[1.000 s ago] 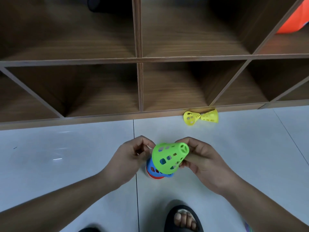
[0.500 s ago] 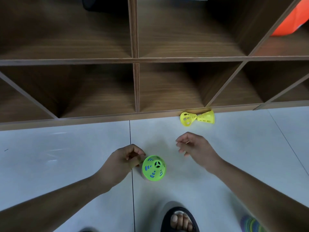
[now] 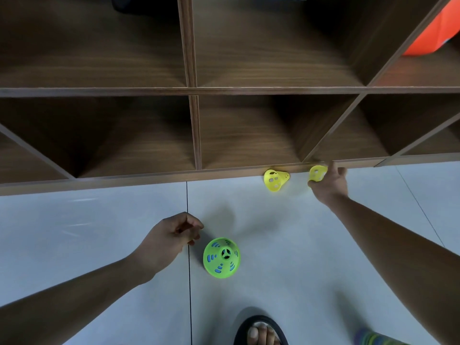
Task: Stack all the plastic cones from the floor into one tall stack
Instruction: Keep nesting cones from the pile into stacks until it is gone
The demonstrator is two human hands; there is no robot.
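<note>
On pale tiles (image 3: 311, 257) by wooden cubbies (image 3: 194, 135), right hand (image 3: 329, 186) grasping yellow cone (image 3: 316, 172), left hand (image 3: 168, 239) relaxed beside stack (image 3: 221, 258).

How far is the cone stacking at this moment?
Done: the green cone tops the stack, blue showing through its holes. In hand: the right hand grips the right yellow cone by the shelf. Left: the left yellow cone lies on its side; both need stacking.

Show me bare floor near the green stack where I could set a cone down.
Bare floor lies between the green stack and the lying yellow cone, and more left of the left hand. It is crowded along the shelf base, where the right hand grips the second yellow cone.
</note>
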